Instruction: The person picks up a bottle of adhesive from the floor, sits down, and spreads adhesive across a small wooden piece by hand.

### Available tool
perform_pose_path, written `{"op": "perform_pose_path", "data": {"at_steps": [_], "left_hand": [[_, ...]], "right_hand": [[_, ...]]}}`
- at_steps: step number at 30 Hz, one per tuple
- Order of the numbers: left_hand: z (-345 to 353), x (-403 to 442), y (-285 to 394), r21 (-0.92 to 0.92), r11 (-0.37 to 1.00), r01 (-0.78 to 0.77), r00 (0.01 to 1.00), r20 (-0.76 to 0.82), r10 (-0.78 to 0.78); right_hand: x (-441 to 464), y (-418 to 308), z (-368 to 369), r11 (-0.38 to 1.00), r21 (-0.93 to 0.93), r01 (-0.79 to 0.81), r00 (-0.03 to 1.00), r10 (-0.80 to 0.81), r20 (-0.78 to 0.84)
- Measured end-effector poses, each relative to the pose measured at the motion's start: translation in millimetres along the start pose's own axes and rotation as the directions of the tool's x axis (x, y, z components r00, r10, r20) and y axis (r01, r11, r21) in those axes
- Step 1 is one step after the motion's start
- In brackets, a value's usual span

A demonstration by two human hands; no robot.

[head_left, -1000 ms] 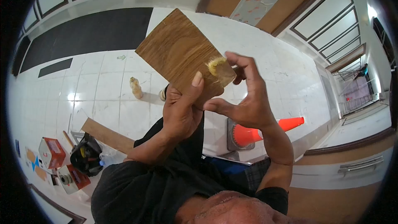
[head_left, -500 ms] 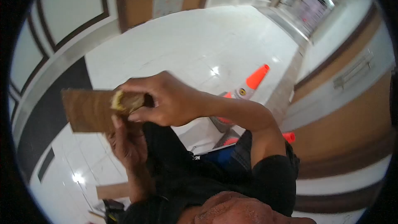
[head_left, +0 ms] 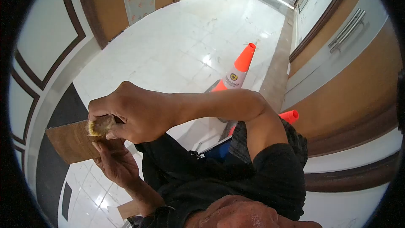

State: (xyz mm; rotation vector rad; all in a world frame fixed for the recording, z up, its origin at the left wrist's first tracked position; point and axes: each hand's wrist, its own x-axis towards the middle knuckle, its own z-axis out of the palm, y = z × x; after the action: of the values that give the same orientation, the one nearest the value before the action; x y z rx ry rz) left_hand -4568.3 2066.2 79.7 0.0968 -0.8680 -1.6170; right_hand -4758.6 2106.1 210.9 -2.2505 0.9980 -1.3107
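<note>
A flat brown wooden board (head_left: 69,141) is held up in front of me at the left. My left hand (head_left: 120,166) grips its near right edge from below, with the thumb on the face. My right hand (head_left: 137,112) pinches a worn beige-and-yellow sponge-like pad (head_left: 100,126) between thumb and fingers. The pad lies against the upper right part of the board's face. My right fingers partly cover the pad and that end of the board.
An orange and white traffic cone (head_left: 242,65) stands on the glossy tiled floor beyond my right forearm. Another orange cone tip (head_left: 289,117) shows beside my right elbow. A door with a long metal handle (head_left: 348,29) is at the right. A light wooden piece (head_left: 128,210) lies low at the left.
Both hands, the board and the pad have shifted left and down in view, and the board is tilted more. The camera view has turned somewhat, so the cones and door sit differently.
</note>
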Motion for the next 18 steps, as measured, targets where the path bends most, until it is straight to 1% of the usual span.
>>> {"op": "perform_pose_path", "data": {"at_steps": [2, 3, 4, 5, 6, 7, 8, 9, 10, 11, 12, 13, 14, 15, 16, 17, 18], "left_hand": [[7, 3, 2, 0.025, 1.000, 0.002, 1.000, -0.015, -0.001], [15, 4, 3, 0.042, 0.999, -0.009, 0.997, -0.080, 0.012], [20, 4, 4, 0.060, 0.998, -0.020, 0.989, -0.144, 0.029], [17, 2, 3, 0.061, 0.998, -0.020, 0.989, -0.143, 0.029], [12, 1, 5, 0.032, 0.999, -0.006, 0.994, -0.108, 0.009], [7, 1, 6, 0.004, 1.000, 0.011, 0.997, -0.073, -0.010], [5, 1, 7, 0.009, 1.000, 0.012, 0.997, -0.074, -0.011], [3, 2, 6, 0.070, 0.997, 0.028, 0.995, -0.100, -0.021], [4, 3, 6, 0.131, 0.990, 0.044, 0.992, -0.127, -0.028], [9, 3, 6, 0.180, 0.984, 0.015, 0.990, -0.140, 0.010], [7, 1, 0, 0.182, 0.983, 0.013, 0.990, -0.142, 0.013], [7, 0, -6, 0.563, 0.804, -0.192, 0.971, -0.009, 0.238], [8, -1, -3, 0.364, 0.929, -0.072, 0.991, -0.082, 0.109], [15, -1, 2, 0.135, 0.990, 0.043, 0.988, -0.153, -0.021], [2, 0, -1, 0.148, 0.989, 0.028, 0.999, -0.042, -0.022], [11, -4, -2, 0.150, 0.988, 0.031, 0.996, -0.087, -0.018], [15, -8, -5, 0.132, 0.989, 0.066, 0.986, -0.163, -0.044]], "right_hand": [[0, 1, -2, 1.000, 0.005, 0.013, 1.000, -0.013, -0.003], [0, 2, -3, 1.000, 0.006, 0.011, 1.000, -0.011, -0.008], [1, 3, -4, 1.000, -0.018, 0.000, 1.000, 0.001, 0.026], [-1, 5, -5, 0.999, -0.042, -0.009, 0.998, 0.011, 0.061], [0, 3, -8, 0.999, -0.040, -0.009, 0.998, 0.011, 0.059], [1, -1, -14, 0.994, -0.088, -0.066, 0.983, 0.080, 0.163], [0, -3, -18, 0.983, -0.138, -0.117, 0.954, 0.150, 0.261], [-1, -3, -18, 0.984, -0.134, -0.116, 0.954, 0.148, 0.261], [-3, -3, -19, 0.982, -0.172, -0.080, 0.962, 0.122, 0.246], [-4, -2, -21, 0.976, -0.211, -0.045, 0.968, 0.094, 0.231], [-2, -6, -24, 0.977, -0.209, -0.042, 0.968, 0.092, 0.232], [2, -13, -28, 0.956, -0.265, -0.125, 0.946, 0.196, 0.258], [4, -17, -30, 0.928, -0.315, -0.197, 0.913, 0.291, 0.287], [3, -11, -29, 0.923, -0.364, -0.127, 0.955, 0.213, 0.207], [3, -11, -31, 0.935, -0.307, -0.175, 0.955, 0.237, 0.180], [-2, 12, -23, 0.969, -0.248, 0.001, 1.000, -0.006, -0.019], [1, -14, -33, 0.940, -0.171, -0.294, 0.955, 0.294, -0.029]]}}
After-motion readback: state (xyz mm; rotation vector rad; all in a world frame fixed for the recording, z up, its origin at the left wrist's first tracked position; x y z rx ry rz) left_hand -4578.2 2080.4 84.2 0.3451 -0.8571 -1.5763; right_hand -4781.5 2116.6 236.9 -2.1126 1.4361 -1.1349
